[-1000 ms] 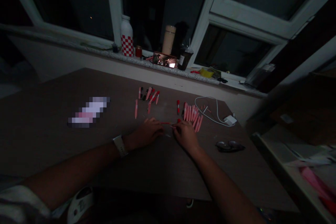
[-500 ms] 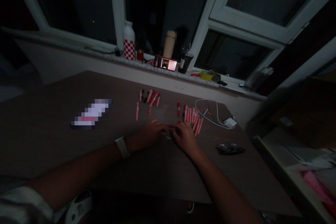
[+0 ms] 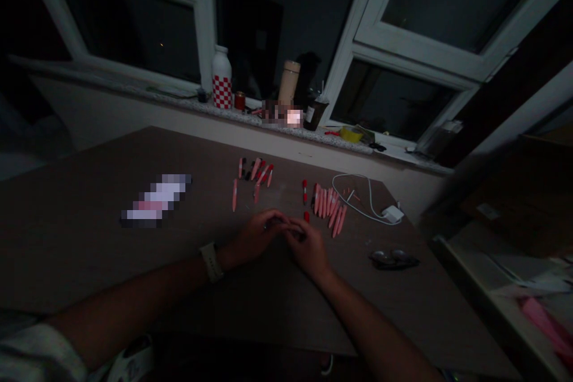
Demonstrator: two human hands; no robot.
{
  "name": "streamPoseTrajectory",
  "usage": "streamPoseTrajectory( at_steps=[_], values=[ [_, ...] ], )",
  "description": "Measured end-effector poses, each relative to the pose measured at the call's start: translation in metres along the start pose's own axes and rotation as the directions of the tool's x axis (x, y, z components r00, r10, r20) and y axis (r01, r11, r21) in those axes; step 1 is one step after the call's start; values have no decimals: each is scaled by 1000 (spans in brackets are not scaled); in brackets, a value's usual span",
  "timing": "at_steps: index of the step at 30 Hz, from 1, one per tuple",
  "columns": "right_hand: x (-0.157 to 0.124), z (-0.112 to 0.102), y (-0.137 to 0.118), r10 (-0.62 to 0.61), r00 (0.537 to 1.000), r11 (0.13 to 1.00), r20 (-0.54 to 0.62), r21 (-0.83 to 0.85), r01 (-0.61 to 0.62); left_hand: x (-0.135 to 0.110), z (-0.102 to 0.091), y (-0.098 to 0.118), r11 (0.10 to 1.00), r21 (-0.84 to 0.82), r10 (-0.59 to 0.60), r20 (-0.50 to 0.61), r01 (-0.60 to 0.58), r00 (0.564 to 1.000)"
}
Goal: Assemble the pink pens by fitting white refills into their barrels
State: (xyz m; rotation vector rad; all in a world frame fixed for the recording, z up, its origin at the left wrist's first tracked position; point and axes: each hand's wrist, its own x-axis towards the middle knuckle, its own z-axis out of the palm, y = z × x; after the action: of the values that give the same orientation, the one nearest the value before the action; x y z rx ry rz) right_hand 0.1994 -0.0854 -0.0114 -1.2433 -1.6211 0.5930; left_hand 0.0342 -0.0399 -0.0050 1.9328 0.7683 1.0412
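Fingertip to fingertip, my left hand (image 3: 259, 234) and my right hand (image 3: 310, 249) meet low over the table, both closed in a pinch. Whatever is between them is too dark and small to name; a faint pinkish edge shows there. Just beyond my right hand lies a small red cap (image 3: 307, 216), with a red marker piece (image 3: 305, 192) farther back. To its right is a row of pink marker barrels (image 3: 323, 202). Beyond my left hand are a lone pink barrel (image 3: 234, 196) and a loose cluster of pink, red and black marker parts (image 3: 260, 172).
The dark table (image 3: 179, 286) carries a blurred-out phone-like object (image 3: 156, 200) at left. A white cable with charger (image 3: 393, 213) and folded glasses (image 3: 394, 259) lie right. A checkered bottle (image 3: 222, 80), tan flask (image 3: 289, 82) and drink cup (image 3: 316, 112) stand on the windowsill.
My hands have come closer, and their fingers now touch where a thin reddish thing showed between them. The red cap beside my right hand is more exposed. The view has tipped slightly.
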Motion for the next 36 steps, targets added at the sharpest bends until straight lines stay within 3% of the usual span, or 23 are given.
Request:
streamPoseTrajectory(
  at_steps=[3, 6, 12, 19, 24, 31, 36],
  values=[
    [1, 4, 3, 88, 996, 986, -16, 146, -85, 1, 1, 3, 999, -26, -38, -3, 38, 999],
    [1, 7, 4, 97, 994, 980, -49, 180, -87, 1, 1, 4, 999, -17, -38, -22, 38, 999],
    [0, -1, -2, -16, 997, 997, -81, 70, 21, 1, 0, 4, 998, -9, -55, -62, 55, 997],
    [5, -11, 0, -170, 985, 982, -32, -84, 167, 5, -3, 0, 996, -19, -90, -124, 88, 988],
    [6, -12, 1, -205, 979, 972, 4, -115, 204, 6, -2, -7, 989, -93, -129, -157, 116, 979],
    [5, -12, -1, -203, 979, 972, -1, -117, 202, 7, -5, -7, 992, 23, -114, -202, 121, 973],
    [6, -13, 3, -207, 978, 966, 25, -154, 209, 8, -6, -7, 988, 55, -131, -165, 142, 978]
  ],
)
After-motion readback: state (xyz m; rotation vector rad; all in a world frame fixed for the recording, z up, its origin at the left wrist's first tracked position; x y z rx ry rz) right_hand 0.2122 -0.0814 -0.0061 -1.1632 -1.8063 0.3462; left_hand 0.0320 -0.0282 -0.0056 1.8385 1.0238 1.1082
